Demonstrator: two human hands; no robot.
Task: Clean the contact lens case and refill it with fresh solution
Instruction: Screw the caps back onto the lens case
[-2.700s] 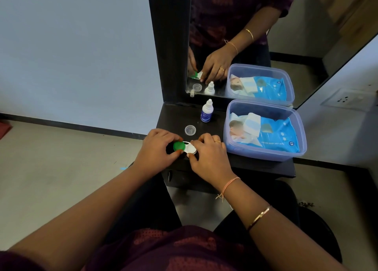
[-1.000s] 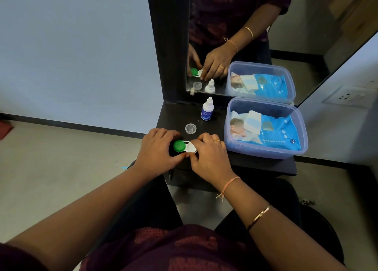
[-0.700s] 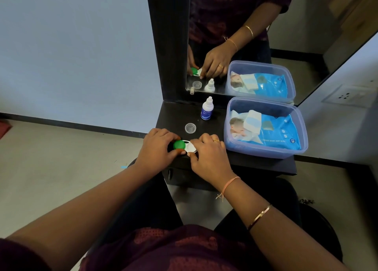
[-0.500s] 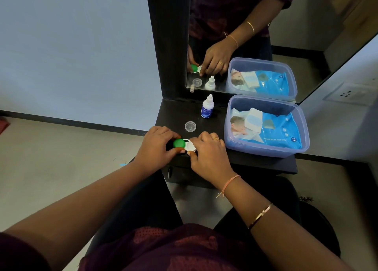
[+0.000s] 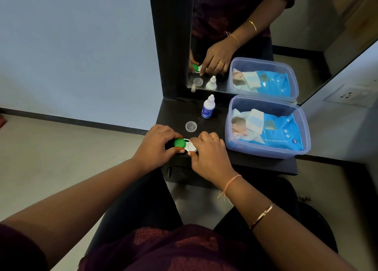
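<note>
Case: the contact lens case (image 5: 190, 147) sits at the near edge of the black shelf (image 5: 176, 115), with the green cap (image 5: 179, 143) on its left well.
Left hand: the left hand (image 5: 155, 148) is at the case's 9 o'clock, thumb and fingers curled round the green cap.
Right hand: the right hand (image 5: 210, 154) is at 4 o'clock, thumb and forefinger pinching the white end.
Loose cap: the clear cap (image 5: 191, 126) lies flat at 12 o'clock, near the case.
Solution: the solution bottle (image 5: 208, 108) stands upright at 1 o'clock.
Tub: the plastic tub (image 5: 266, 150) is at 2 o'clock, with a wipes pack (image 5: 276, 131) inside.
</note>
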